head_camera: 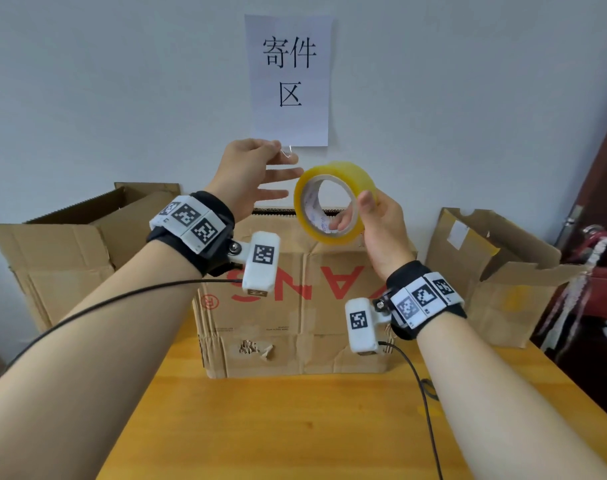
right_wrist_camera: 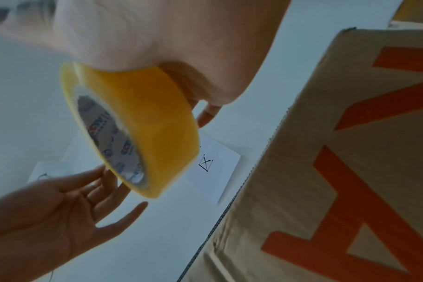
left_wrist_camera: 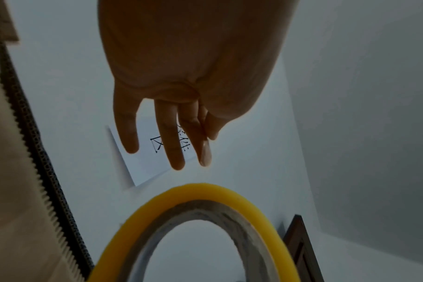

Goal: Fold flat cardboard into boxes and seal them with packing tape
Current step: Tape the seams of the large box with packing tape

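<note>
My right hand [head_camera: 364, 216] grips a yellow roll of packing tape [head_camera: 343, 178] in the air, thumb on its outer face and fingers through the core. The roll [right_wrist_camera: 152, 122] shows a printed white core in the right wrist view. My left hand [head_camera: 278, 157] is raised just left of the roll; thumb and forefinger pinch a clear tape end [head_camera: 288, 153], the other fingers straight. In the left wrist view the pinch [left_wrist_camera: 205, 145] sits above the roll's rim [left_wrist_camera: 205, 190]. Below both hands stands a brown cardboard box [head_camera: 295, 313] with red letters.
The box stands on a yellow wooden table [head_camera: 295, 427] against a pale wall with a paper sign [head_camera: 290, 81]. An open cardboard box [head_camera: 70, 244] is at the left, another [head_camera: 496, 271] at the right. A red object [head_camera: 603, 258] and a dark door lie far right.
</note>
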Demonstrator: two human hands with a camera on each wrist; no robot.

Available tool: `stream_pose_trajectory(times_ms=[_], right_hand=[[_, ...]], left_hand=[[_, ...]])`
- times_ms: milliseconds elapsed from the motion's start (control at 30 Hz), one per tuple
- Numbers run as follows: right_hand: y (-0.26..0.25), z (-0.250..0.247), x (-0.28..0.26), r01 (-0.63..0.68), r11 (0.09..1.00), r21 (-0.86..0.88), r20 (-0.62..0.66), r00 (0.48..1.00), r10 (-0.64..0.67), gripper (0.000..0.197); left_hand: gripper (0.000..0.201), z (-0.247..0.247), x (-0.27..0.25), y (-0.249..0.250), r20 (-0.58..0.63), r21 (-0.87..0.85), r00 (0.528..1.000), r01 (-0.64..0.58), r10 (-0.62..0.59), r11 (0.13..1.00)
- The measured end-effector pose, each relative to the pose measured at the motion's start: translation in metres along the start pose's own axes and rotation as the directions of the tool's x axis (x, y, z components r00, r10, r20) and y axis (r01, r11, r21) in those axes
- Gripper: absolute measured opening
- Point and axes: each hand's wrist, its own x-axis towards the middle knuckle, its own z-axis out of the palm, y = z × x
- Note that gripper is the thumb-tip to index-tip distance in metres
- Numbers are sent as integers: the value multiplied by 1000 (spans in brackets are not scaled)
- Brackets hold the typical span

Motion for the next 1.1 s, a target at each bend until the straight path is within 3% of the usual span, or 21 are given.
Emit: stream_pose_trajectory(times_ms=[67,233,400,733,833,933,1033,1100], right_hand=[[-7,-1,-1,35,999,-32,-51,998,-37,90],[-23,3,2,-32,999,-43,-187,982,23,50],[-31,2,8,-103,987,-122,-218,973,74,53],[-47,0,10,-199,926,-322,-266,957,113,51],[-49,0,9,-196,897,-396,-256,962,97,53],[-40,-4,0,-239,798,-553,-238,963,123,56],[-29,-8,-10,-250,789,-561,-268,957,113,57],[-27,-5,-11,-239,791,-563,-257,960,108,56]], left_hand=[[14,0,0,2,-22,117,999,-30,32,993],[12,10,-8,2,-30,225,995,-83,92,971],[10,13,-16,3,-36,315,983,-161,181,935],[9,14,-35,8,-27,327,981,-173,192,929],[10,13,-40,11,-44,302,982,-160,182,940],[14,6,-44,31,-47,213,978,-191,205,958],[10,2,-49,47,43,240,978,-210,206,948],[10,1,-48,47,14,236,979,-203,205,950]])
